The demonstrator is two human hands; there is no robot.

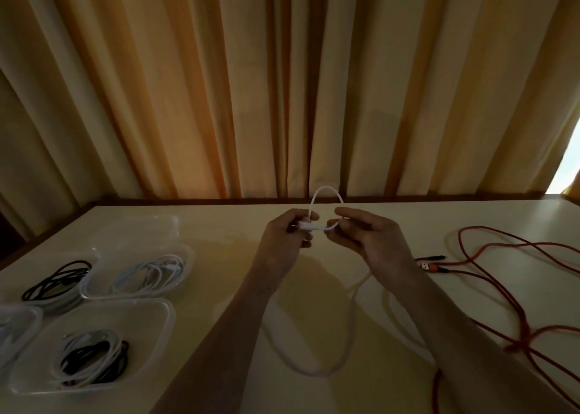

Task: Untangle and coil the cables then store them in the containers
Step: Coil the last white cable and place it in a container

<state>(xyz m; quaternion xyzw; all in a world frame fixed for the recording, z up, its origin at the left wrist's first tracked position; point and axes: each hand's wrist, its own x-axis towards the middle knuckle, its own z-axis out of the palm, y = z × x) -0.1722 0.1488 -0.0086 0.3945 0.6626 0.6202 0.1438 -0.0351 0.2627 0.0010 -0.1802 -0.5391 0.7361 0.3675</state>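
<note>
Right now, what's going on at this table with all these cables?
A person is coiling a white cable: the left hand pinches its plug end while the right hand holds the first small loop; the rest trails on the table. Clear containers at left already hold coiled black and white cables. An orange cable lies loose and uncoiled at right.

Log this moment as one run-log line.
stage: first coil loop | left hand pinches white cable | right hand pinches it | red cable loose on table
</note>
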